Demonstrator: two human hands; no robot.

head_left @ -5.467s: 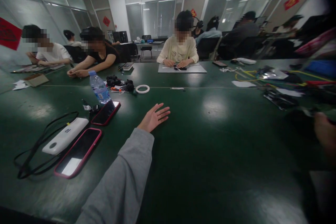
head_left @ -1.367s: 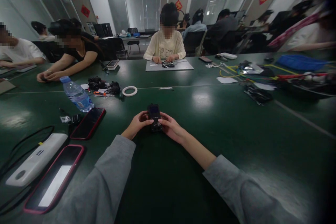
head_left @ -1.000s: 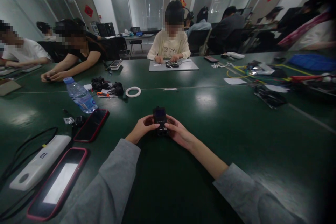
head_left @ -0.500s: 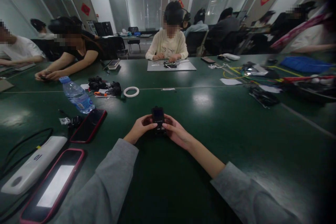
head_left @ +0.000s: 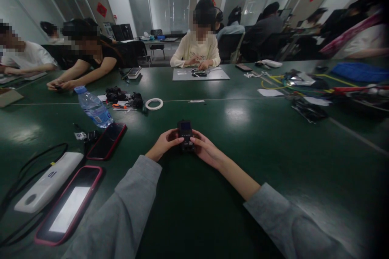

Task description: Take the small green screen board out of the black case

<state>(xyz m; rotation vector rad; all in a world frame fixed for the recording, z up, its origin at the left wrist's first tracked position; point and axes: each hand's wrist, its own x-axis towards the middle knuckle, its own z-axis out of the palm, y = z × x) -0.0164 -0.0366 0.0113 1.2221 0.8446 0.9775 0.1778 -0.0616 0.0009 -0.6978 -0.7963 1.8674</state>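
Observation:
Between my hands stands a small black device (head_left: 186, 132) with a dark screen at its top and a row of buttons under it; its exact kind is unclear. My left hand (head_left: 165, 143) grips its left side, thumb resting on the front near the buttons. From the other side my right hand (head_left: 206, 148) holds it, thumb tip also on the front face. The fingers behind the device are partly hidden. It is held at or just above the green table (head_left: 194, 210).
To my left lie two red-cased phones (head_left: 107, 141), a white device with cables (head_left: 50, 182) and a tilted water bottle (head_left: 94, 107). Beyond are a white tape ring (head_left: 154, 104) and black cable bundles (head_left: 124, 98). Across sits a person (head_left: 199, 48) at a grey board (head_left: 217, 74).
The whole view has shifted slightly, with table items appearing a little farther right and higher. My hands keep the same hold on the device.

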